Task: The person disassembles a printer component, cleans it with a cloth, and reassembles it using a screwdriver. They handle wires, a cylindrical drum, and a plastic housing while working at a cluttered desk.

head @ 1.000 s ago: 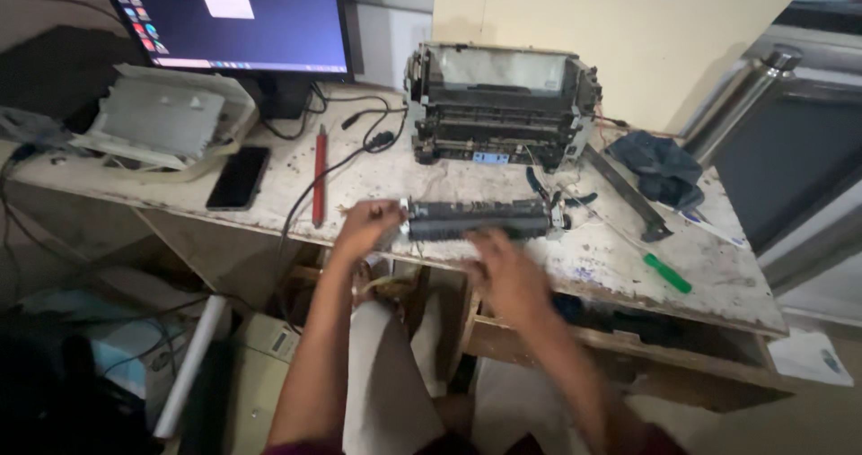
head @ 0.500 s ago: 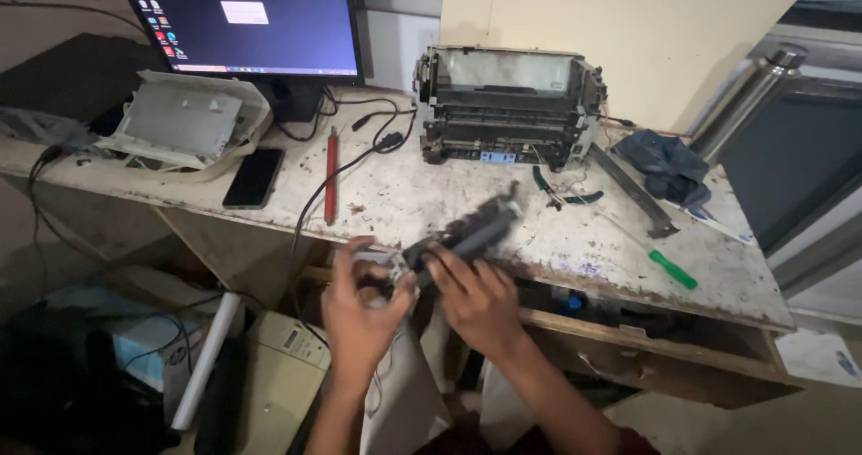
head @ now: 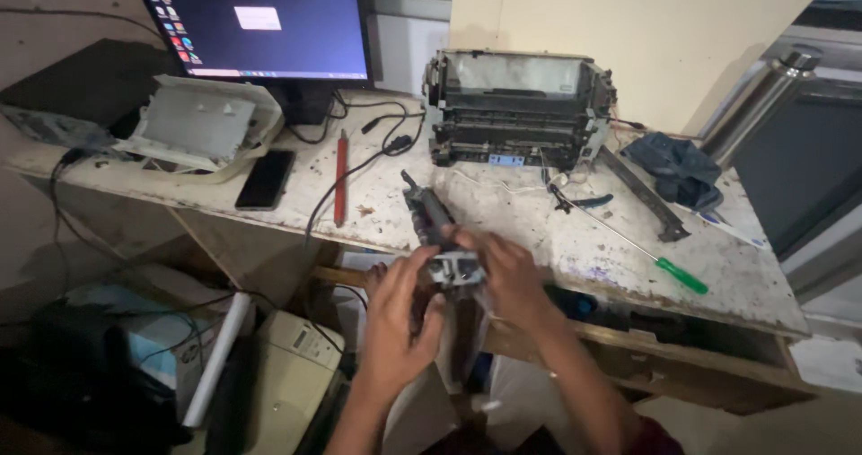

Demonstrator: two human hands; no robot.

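A long dark roller assembly [head: 431, 217] with a grey end piece points away from me over the near edge of the worn white workbench [head: 539, 231]. My left hand [head: 400, 316] grips its near end from the left and below. My right hand [head: 507, 275] holds the same end from the right. Beyond it on the bench stands an opened printer chassis [head: 516, 109] with its covers off.
A lit monitor [head: 260, 20], a grey printer part [head: 202, 127], a black phone [head: 265, 179], a red tool [head: 340, 177], cables, pliers [head: 575, 199], a green-handled screwdriver [head: 660, 262], a black bar [head: 642, 195] and a dark cloth [head: 678, 168] lie around. Boxes stand under the bench.
The roller assembly lay crosswise on the bench edge; both hands have lifted it and swung it until it points away from me, now gripped at its near end.
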